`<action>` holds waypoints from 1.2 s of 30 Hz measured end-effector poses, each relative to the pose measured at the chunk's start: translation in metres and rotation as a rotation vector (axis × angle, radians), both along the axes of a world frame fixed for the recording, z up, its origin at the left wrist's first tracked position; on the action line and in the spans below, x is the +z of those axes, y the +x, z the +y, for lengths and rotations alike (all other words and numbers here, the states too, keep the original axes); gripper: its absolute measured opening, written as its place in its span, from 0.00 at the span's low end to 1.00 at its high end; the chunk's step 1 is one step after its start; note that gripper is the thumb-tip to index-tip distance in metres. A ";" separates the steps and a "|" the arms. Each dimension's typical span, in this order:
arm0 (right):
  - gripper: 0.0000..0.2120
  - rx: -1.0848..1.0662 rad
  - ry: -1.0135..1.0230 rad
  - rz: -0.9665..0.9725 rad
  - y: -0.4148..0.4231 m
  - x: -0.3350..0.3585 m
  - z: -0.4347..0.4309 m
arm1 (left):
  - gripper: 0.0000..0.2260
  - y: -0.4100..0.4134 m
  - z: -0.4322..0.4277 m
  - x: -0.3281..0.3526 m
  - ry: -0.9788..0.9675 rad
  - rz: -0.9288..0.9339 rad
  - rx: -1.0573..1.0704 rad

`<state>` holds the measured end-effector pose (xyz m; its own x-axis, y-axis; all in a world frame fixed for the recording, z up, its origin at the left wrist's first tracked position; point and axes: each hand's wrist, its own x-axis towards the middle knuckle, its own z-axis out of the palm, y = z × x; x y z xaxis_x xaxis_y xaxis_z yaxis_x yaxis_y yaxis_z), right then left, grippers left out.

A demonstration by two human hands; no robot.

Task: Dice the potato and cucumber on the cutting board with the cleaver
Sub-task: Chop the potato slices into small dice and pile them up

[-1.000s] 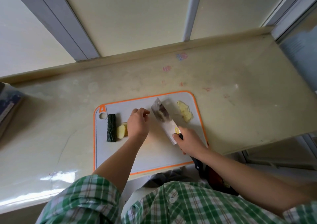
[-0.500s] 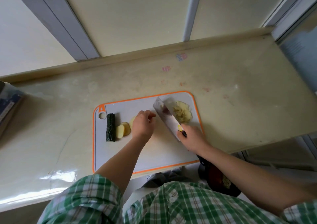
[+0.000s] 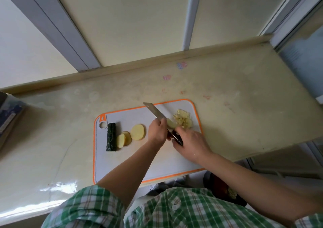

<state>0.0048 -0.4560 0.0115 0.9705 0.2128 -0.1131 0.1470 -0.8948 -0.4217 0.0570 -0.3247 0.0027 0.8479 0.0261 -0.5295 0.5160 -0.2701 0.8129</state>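
A white cutting board [image 3: 139,164] with an orange rim lies on the counter. My right hand [image 3: 189,143] grips the dark handle of the cleaver [image 3: 155,113], whose blade points away to the upper left. My left hand [image 3: 157,129] rests against the blade's left side, fingers curled over a potato piece [image 3: 170,122] next to the blade. A heap of cut potato [image 3: 182,120] lies at the board's far right corner. Three potato slices [image 3: 132,134] lie left of my left hand. A dark green cucumber piece [image 3: 111,136] lies at the board's left end.
The beige counter [image 3: 236,105] ends at a raised back ledge below window frames. A dark box [image 3: 8,115] sits at the far left. A dark bowl [image 3: 227,191] with scraps shows below the counter's front edge, by my right forearm.
My left hand has moved right, away from the slices, up against the blade. The cleaver has shifted right toward the cut potato heap. The three slices now lie uncovered.
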 end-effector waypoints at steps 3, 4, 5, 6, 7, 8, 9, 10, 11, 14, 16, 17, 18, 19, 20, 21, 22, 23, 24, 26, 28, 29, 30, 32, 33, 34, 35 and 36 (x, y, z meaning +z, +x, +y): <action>0.14 -0.074 0.170 0.025 0.003 0.003 -0.012 | 0.13 -0.001 0.005 0.001 -0.093 0.033 0.106; 0.15 -0.085 0.217 0.013 0.004 0.001 -0.016 | 0.14 0.000 0.006 0.001 -0.102 0.040 0.124; 0.17 -0.078 0.256 0.002 0.006 -0.001 -0.019 | 0.14 0.001 0.007 0.001 -0.105 0.047 0.131; 0.18 -0.044 0.285 0.014 0.006 -0.003 -0.020 | 0.14 0.002 0.007 0.001 -0.113 0.052 0.130; 0.19 0.010 0.302 0.043 0.007 -0.004 -0.019 | 0.14 0.003 0.006 0.001 -0.125 0.053 0.126; 0.20 0.067 0.309 0.074 0.007 -0.006 -0.016 | 0.13 0.003 0.005 0.002 -0.135 0.051 0.125; 0.20 0.109 0.315 0.100 0.007 -0.007 -0.012 | 0.13 0.004 0.004 0.001 -0.137 0.048 0.131; 0.21 0.128 0.326 0.116 0.007 -0.009 -0.009 | 0.13 0.004 0.003 0.001 -0.130 0.048 0.143; 0.21 0.128 0.339 0.129 0.006 -0.011 -0.008 | 0.13 0.004 0.003 0.001 -0.123 0.050 0.156; 0.21 0.141 0.330 0.149 0.005 -0.016 -0.005 | 0.13 0.003 0.005 0.000 -0.128 0.057 0.190; 0.21 0.153 0.296 0.162 0.003 -0.019 -0.004 | 0.12 0.003 0.007 -0.002 -0.118 0.064 0.201; 0.21 0.151 0.275 0.166 0.002 -0.021 -0.003 | 0.12 0.003 0.008 -0.003 -0.115 0.066 0.203; 0.21 0.150 0.256 0.168 0.002 -0.022 -0.003 | 0.12 0.003 0.008 -0.004 -0.115 0.067 0.200; 0.21 0.150 0.240 0.171 0.003 -0.023 -0.002 | 0.12 0.003 0.008 -0.004 -0.116 0.068 0.197; 0.22 0.151 0.230 0.176 0.003 -0.023 -0.002 | 0.12 0.004 0.008 -0.004 -0.118 0.071 0.198; 0.21 0.153 0.226 0.182 0.004 -0.023 -0.002 | 0.12 0.004 0.009 -0.005 -0.124 0.074 0.202; 0.21 0.153 0.225 0.191 0.004 -0.023 -0.003 | 0.13 0.004 0.009 -0.005 -0.131 0.077 0.206; 0.21 0.153 0.222 0.202 0.005 -0.023 -0.003 | 0.13 0.004 0.009 -0.006 -0.139 0.080 0.208; 0.21 0.150 0.215 0.214 0.005 -0.023 -0.003 | 0.14 0.004 0.010 -0.006 -0.144 0.082 0.207; 0.22 0.136 0.199 0.240 0.005 -0.023 -0.003 | 0.14 0.003 0.011 -0.006 -0.149 0.082 0.207; 0.23 0.091 0.184 0.263 0.006 -0.025 -0.004 | 0.13 0.003 0.010 -0.006 -0.149 0.088 0.214; 0.23 0.055 0.182 0.273 0.007 -0.025 -0.005 | 0.12 0.004 0.010 -0.007 -0.147 0.092 0.220; 0.24 0.019 0.185 0.281 0.008 -0.026 -0.007 | 0.12 0.004 0.010 -0.006 -0.140 0.094 0.223; 0.23 -0.014 0.180 0.291 0.012 -0.028 -0.011 | 0.11 0.005 0.010 -0.006 -0.111 0.087 0.220; 0.22 -0.008 0.166 0.295 0.012 -0.029 -0.013 | 0.11 0.005 0.010 -0.006 -0.096 0.078 0.217; 0.21 0.000 0.150 0.300 0.013 -0.032 -0.014 | 0.11 0.005 0.011 -0.006 -0.081 0.071 0.216; 0.21 0.002 0.132 0.305 0.014 -0.034 -0.015 | 0.11 0.004 0.013 -0.007 -0.069 0.067 0.220; 0.21 -0.006 0.117 0.306 0.014 -0.035 -0.015 | 0.10 0.004 0.014 -0.007 -0.057 0.064 0.234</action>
